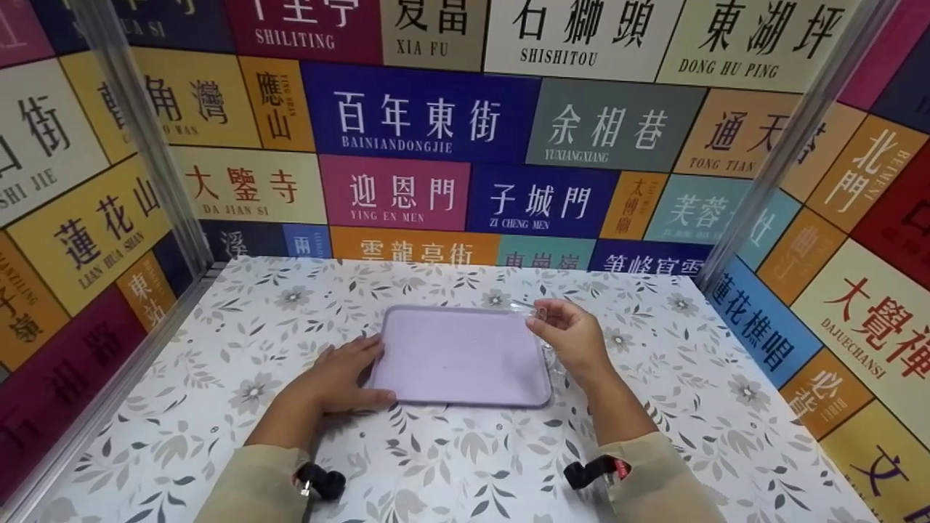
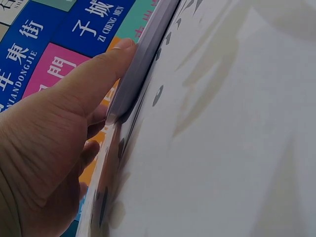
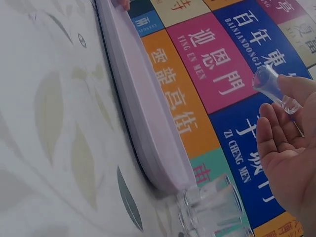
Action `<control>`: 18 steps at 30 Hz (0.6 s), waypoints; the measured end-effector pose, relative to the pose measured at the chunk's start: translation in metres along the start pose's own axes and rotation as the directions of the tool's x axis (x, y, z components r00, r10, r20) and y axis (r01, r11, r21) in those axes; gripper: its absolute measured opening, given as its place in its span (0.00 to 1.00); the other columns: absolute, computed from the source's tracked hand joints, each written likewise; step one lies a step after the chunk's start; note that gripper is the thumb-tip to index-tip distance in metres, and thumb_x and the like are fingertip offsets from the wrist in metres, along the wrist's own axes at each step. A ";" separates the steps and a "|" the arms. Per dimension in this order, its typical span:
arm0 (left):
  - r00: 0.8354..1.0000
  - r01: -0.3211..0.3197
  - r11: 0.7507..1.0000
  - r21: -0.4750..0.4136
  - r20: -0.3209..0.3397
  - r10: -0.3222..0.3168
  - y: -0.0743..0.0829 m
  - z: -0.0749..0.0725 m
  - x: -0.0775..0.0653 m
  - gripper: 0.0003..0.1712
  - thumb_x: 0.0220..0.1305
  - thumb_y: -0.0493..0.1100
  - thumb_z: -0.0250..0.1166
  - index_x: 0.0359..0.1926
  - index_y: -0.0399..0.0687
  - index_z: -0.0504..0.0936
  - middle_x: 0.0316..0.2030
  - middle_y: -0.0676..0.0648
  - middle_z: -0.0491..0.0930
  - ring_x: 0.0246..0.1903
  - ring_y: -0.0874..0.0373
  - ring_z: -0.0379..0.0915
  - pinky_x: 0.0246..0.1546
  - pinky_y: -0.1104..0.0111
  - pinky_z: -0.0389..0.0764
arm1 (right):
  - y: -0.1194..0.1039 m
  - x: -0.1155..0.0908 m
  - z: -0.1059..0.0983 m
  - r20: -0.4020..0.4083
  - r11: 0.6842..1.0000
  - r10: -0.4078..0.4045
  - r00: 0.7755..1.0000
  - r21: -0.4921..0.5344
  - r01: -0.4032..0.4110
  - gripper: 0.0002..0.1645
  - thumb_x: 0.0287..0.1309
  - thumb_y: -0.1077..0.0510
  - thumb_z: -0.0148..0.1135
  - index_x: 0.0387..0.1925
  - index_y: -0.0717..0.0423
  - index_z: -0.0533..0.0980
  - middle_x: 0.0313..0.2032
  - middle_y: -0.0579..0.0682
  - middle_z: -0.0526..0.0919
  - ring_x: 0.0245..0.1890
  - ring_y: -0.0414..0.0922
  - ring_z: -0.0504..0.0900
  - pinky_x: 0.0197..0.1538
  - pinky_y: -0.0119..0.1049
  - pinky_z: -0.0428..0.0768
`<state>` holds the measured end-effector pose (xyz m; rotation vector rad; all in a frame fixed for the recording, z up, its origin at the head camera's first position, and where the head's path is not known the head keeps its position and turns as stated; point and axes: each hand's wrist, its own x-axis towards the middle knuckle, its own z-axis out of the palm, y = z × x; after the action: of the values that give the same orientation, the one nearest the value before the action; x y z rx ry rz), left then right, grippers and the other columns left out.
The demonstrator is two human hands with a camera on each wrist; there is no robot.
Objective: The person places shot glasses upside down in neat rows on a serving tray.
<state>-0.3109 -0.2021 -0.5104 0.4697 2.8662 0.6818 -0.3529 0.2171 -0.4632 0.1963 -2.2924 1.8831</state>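
The right hand (image 1: 577,335) has it, fingers and thumb pinching a small clear glass (image 3: 272,88), up by the far right corner of the tray (image 1: 458,356), its outline barely readable from the head! At the tray's left edge, the left hand (image 1: 345,378) lies with fingers extended, touching the rim. Just beside the tray's right end, more clear glasses (image 3: 215,207), cut off low in the right wrist view, number unclear. Under the tray, the leaf-patterned counter (image 1: 436,479).

I see a tray (image 1: 461,356) on the table (image 1: 465,465), wall (image 1: 425,116) behind, left hand (image 1: 338,378) at tray's left edge, glass (image 3: 276,89) in right hand (image 1: 574,338), glasses (image 3: 215,207) beside tray's right.
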 end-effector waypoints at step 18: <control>0.998 0.062 0.997 -0.034 0.031 -0.061 -0.001 0.000 0.002 0.66 0.53 0.83 0.70 0.86 0.66 0.56 0.87 0.60 0.47 0.87 0.40 0.44 0.84 0.34 0.48 | -0.019 0.004 0.105 0.132 0.990 -0.061 0.989 0.132 0.044 0.21 0.59 0.67 0.78 0.54 0.60 0.86 0.44 0.52 0.89 0.46 0.41 0.88 0.50 0.29 0.90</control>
<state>-0.3133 -0.2018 -0.5108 0.3813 2.8232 0.7076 -0.3578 0.1103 -0.4642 0.4094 -2.2251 2.0509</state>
